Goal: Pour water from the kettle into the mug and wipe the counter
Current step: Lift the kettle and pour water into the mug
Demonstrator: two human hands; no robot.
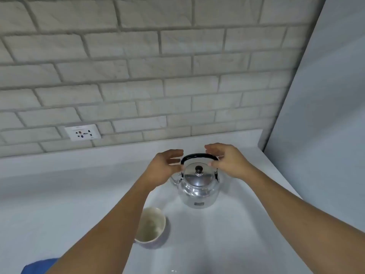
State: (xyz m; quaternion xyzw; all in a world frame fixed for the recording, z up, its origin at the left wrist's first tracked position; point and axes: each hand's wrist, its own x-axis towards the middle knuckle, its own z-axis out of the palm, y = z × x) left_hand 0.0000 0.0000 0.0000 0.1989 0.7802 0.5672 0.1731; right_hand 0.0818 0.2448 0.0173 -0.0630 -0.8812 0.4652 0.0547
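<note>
A shiny steel kettle (198,186) with a black arched handle and a dark lid knob stands upright on the white counter (59,204). My left hand (164,169) hovers at the handle's left end with fingers spread, holding nothing. My right hand (229,161) is at the handle's right end, fingers apart; its thumb and fingertips are close to or just touching the handle. A cream mug (152,227) sits nearer to me, left of the kettle, partly hidden by my left forearm. A blue cloth (39,266) shows at the bottom left edge.
A white brick wall runs along the back of the counter, with a wall socket (83,133) at the left. A plain grey panel (325,115) closes off the right side of the counter.
</note>
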